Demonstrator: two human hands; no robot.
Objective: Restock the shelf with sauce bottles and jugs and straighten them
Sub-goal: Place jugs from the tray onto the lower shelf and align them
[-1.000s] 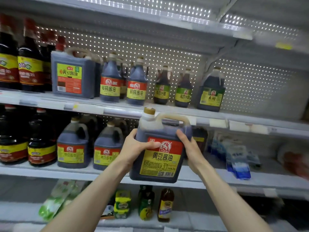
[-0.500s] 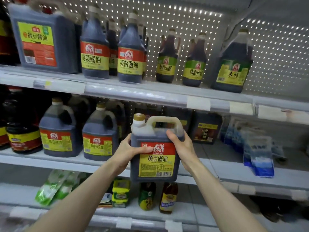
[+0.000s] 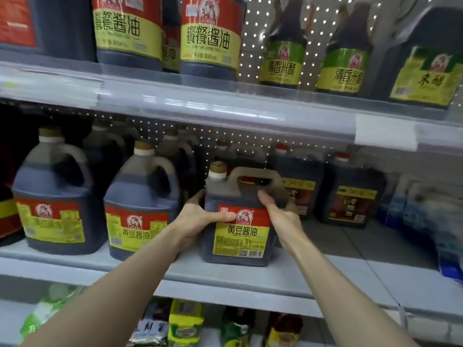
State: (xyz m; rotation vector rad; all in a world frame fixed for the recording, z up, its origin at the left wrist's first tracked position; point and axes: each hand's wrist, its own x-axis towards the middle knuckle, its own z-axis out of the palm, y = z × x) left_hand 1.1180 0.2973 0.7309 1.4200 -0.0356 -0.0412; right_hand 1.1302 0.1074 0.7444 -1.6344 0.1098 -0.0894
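Note:
A square jug of dark soy sauce (image 3: 240,236) with a red and yellow label, a gold cap and a top handle stands on the middle shelf (image 3: 225,274). My left hand (image 3: 200,219) grips its left side, thumb across the label. My right hand (image 3: 280,211) grips its right side below the handle. Two round-shouldered jugs with like labels, one (image 3: 55,204) at the far left and one (image 3: 140,209) beside it, stand to the left of the held jug.
Behind and right of the held jug stand two dark jugs with red caps (image 3: 350,196). Blue packets (image 3: 431,221) lie at the shelf's right end. The upper shelf (image 3: 225,106) carries soy bottles and green-labelled vinegar bottles (image 3: 283,51). Small bottles (image 3: 185,321) sit on the shelf below.
Both hands carried the jug forward and down from in front of the shelf edge onto the middle shelf. The view has moved much closer to the shelves.

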